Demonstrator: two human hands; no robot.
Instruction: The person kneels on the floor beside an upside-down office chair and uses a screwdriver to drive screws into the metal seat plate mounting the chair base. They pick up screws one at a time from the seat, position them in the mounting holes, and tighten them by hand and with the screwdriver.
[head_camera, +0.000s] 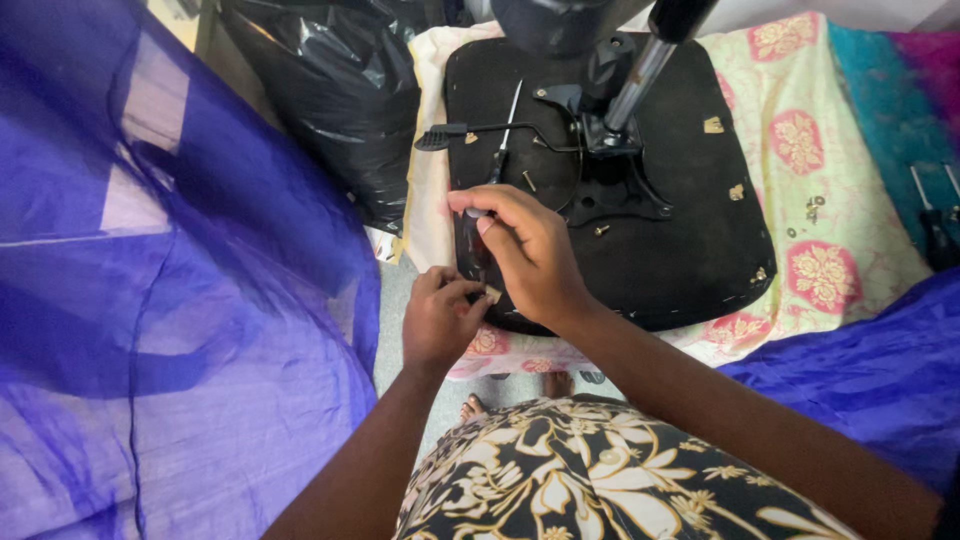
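Observation:
An upturned black chair seat with its metal mechanism and chrome post lies on a flowered cloth. My right hand grips the handle of a screwdriver whose shaft points away over the seat. My left hand pinches a small tan piece at the seat's near left edge, just below the right hand. Loose screws lie on the seat by the mechanism.
A black lever with a paddle end sticks out left of the mechanism. Black plastic bag at the back left. Sheer purple fabric fills the left side. Small screws lie on the flowered cloth; tools at far right.

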